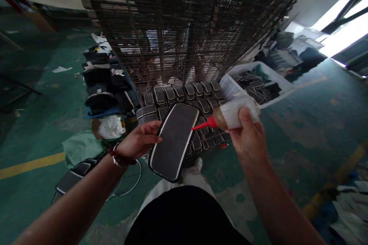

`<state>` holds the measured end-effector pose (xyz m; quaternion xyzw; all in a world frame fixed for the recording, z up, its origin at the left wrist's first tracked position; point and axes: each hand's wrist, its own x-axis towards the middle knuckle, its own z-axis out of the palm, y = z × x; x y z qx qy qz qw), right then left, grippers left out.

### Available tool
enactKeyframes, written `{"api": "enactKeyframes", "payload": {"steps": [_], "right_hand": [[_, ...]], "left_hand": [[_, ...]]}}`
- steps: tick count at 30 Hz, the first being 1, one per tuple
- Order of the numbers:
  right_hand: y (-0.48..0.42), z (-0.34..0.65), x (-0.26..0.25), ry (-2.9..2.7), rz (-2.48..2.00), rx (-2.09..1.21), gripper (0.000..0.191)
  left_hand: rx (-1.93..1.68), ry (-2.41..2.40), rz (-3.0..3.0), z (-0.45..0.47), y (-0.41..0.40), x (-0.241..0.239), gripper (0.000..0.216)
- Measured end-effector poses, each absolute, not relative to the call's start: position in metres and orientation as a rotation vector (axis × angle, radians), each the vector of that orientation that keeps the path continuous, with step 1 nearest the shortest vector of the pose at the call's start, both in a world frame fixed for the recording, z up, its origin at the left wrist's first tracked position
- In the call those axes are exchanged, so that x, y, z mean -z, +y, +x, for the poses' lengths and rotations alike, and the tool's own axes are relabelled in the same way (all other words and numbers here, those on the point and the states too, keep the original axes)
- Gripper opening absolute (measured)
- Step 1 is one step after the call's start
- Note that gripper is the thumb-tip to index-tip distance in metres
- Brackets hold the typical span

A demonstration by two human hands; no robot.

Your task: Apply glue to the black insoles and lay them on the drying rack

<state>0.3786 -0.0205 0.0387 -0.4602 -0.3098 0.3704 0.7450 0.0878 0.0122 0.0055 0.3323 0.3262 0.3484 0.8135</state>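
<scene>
My left hand (140, 139) grips the left edge of a dark oblong pad with a pale rim (174, 141), held tilted in front of me. My right hand (248, 138) is wrapped round a squeeze bottle (232, 114) covered in white paper. Its red nozzle (204, 124) points left and touches the pad's upper right edge. A bracelet sits on my left wrist. Below the pad lie rows of similar dark pads (184, 97) on a wire shelf.
A tall wire rack (184, 26) rises ahead. A white tub (283, 84) of dark pieces stands at the right, stacks of dark material (100, 80) at the left. More pads (73, 176) lie on the green floor by a yellow line (31, 164).
</scene>
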Motion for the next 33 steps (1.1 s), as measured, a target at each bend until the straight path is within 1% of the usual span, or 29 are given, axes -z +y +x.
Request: {"api": "enactKeyframes", "payload": {"steps": [5,12,16,25,29,33], "right_hand": [[-0.032,0.372,-0.033,-0.717,-1.038,-0.821,0.038],[-0.045,0.364,-0.030,-0.815,-1.036,-0.860,0.033],[-0.050,0.360,-0.025,-0.809,-1.023,-0.870,0.037],[-0.063,0.357,-0.017,-0.917,-0.984,-0.914,0.033],[-0.066,0.356,-0.016,-0.902,-1.015,-0.908,0.032],[-0.066,0.356,-0.015,-0.838,-1.023,-0.876,0.038]], "left_hand": [[-0.772,0.729,0.639,0.092,0.013,-0.005,0.033],[-0.752,0.756,0.599,0.093,0.015,-0.001,0.032],[-0.745,0.817,0.588,0.094,0.015,-0.001,0.032],[-0.834,0.913,0.468,0.100,0.016,-0.002,0.022],[-0.898,0.949,0.297,0.100,0.018,-0.002,0.028],[-0.960,0.965,0.208,0.100,0.017,0.001,0.031]]}}
